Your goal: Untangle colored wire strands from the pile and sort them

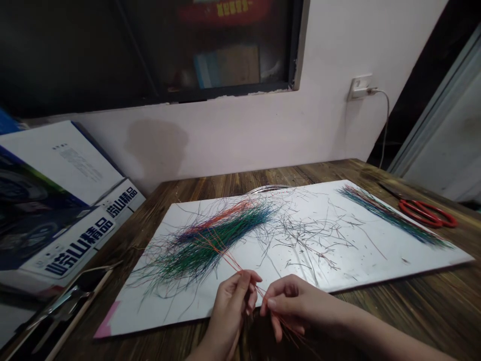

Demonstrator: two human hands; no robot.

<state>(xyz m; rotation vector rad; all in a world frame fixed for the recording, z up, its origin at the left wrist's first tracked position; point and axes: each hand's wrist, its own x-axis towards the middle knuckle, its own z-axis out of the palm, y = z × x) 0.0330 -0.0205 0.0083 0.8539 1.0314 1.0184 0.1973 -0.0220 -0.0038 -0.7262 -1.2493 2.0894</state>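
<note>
Left hand (233,301) and right hand (291,300) – fingers of both pinched on thin orange strands (229,259) – at near edge of white board (376,250); strands run back into tangled green-blue pile (203,240)

head view, looking down, near white board (376,250)

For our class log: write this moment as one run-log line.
left hand: pinching orange strands | right hand: pinching same strands | loose pile on white board

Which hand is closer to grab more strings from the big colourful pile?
Left, probably. The left hand sits nearest the big pile; the right hand is farther off and pinching the orange strands.
</note>
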